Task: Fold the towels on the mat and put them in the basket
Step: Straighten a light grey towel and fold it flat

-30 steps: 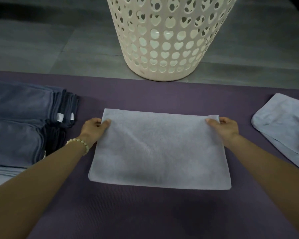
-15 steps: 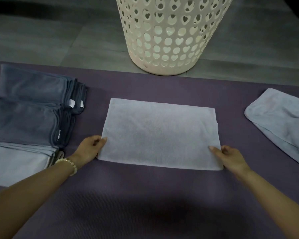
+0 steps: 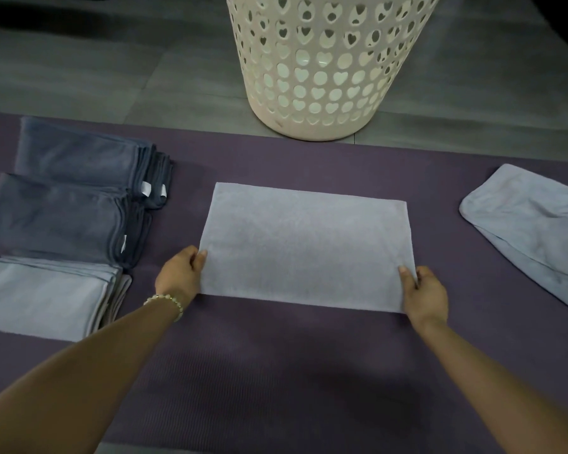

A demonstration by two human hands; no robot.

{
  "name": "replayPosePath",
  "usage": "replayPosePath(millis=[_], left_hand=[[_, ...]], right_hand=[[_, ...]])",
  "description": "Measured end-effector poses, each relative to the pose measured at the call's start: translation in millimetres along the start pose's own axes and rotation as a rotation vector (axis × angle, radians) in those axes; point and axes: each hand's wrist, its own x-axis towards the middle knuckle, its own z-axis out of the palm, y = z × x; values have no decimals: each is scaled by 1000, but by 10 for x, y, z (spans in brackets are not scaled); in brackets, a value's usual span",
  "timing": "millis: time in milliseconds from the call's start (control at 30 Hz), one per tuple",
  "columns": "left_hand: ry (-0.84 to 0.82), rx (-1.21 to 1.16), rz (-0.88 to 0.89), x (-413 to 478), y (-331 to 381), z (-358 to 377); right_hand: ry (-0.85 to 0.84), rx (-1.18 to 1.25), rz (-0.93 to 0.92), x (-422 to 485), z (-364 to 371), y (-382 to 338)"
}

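Towel (image 3: 303,247), pale grey, is lying flat at the middle of the purple mat (image 3: 276,371). The left hand (image 3: 179,276) is pinching its near-left corner, the right hand (image 3: 426,298) its near-right corner. The cream basket (image 3: 322,70) is standing on the floor (image 3: 79,67) beyond the mat's far edge. Folded towels (image 3: 69,191) are lying stacked at left, 1 loose towel (image 3: 531,231) at right.

Basket (image 3: 308,127), top beyond upper edge
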Motion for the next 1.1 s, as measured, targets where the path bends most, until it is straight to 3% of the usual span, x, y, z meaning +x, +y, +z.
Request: replayPosePath(millis=[100, 167, 233, 333, 433, 533, 633, 1000, 1100], left_hand=[[66, 31, -31, -62, 2, 10], [203, 21, 25, -142, 60, 41], [248, 56, 219, -238, 193, 130], [26, 195, 477, -336, 549, 373], [-128, 354, 538, -353, 874, 692], [-130, 449, 473, -257, 895, 872], [-97, 506, 512, -119, 717, 845], [11, 480, 267, 383, 246, 368], [101, 371, 240, 433, 353, 300]], right_hand=[[100, -54, 3, -10, -10, -53], [200, -113, -155, -56, 0, -116], [150, -186, -356, -162, 117, -238], [-107, -274, -543, -338, 522, -534], [-229, -393, -636, -430, 920, -823], [-310, -507, -615, -360, 1047, -802], [-284, -552, -604, -194, 886, -600], [-151, -527, -267, 369, 53, 62], [-95, -455, -305, 373, 77, -164]])
